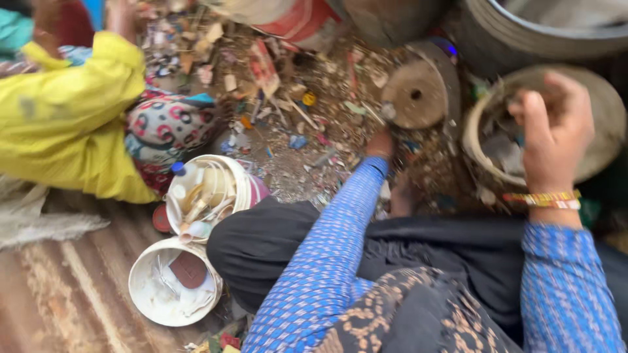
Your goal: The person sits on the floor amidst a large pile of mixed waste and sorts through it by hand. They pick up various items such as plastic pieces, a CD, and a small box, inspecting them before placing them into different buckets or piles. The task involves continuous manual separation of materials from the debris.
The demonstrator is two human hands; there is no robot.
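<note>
My left hand [381, 144], at the end of a blue patterned sleeve, reaches down into scattered litter [307, 98] on the ground. Only its back shows, and its fingers are lost among the scraps. My right hand [555, 131], with a striped bangle at the wrist, hangs over a shallow round basket [605, 124] that holds bits of waste. Its fingers are curled and blurred, and the palm is turned away. Whether it holds anything is hidden.
Two white buckets [245, 186] [140, 287] full of plastic scraps stand at my left knee. Another person in a yellow garment [65, 117] sits at the left. A round wooden disc [415, 95] lies ahead, and a large metal basin [523, 33] stands at the top right.
</note>
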